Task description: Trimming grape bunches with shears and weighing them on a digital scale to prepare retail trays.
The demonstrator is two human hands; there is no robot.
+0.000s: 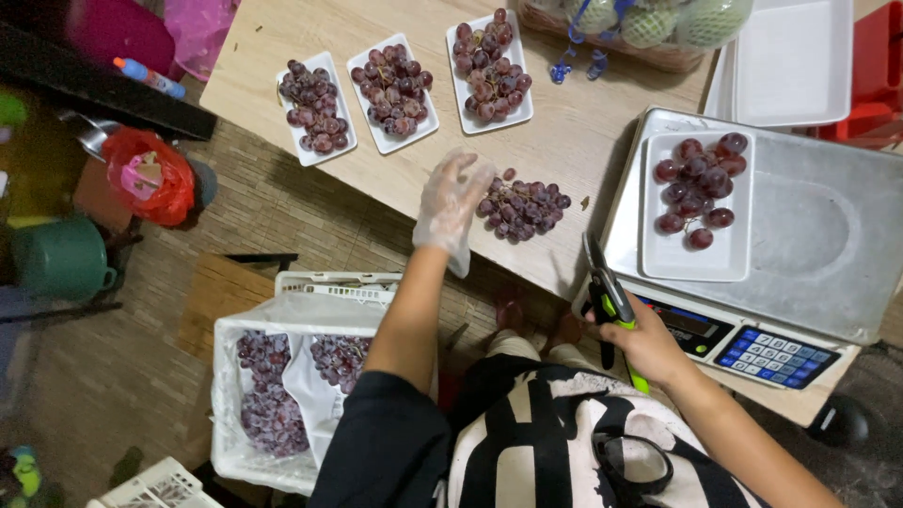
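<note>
Gloved left hand [450, 209] spread loose by the dark red grape bunch [522, 208] near the wooden table [574, 141] edge, grapes could roll off; right hand [649, 346] grip clamped on green-handled shears [609, 299].

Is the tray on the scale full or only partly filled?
Partly filled. The tray holds one small grape bunch at its far end; its near half is bare.

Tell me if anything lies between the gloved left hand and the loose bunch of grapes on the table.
Nothing visible does. The left hand hovers just left of the loose grape bunch, with only bare table between them. The three filled trays sit farther back, out of the way.
</note>
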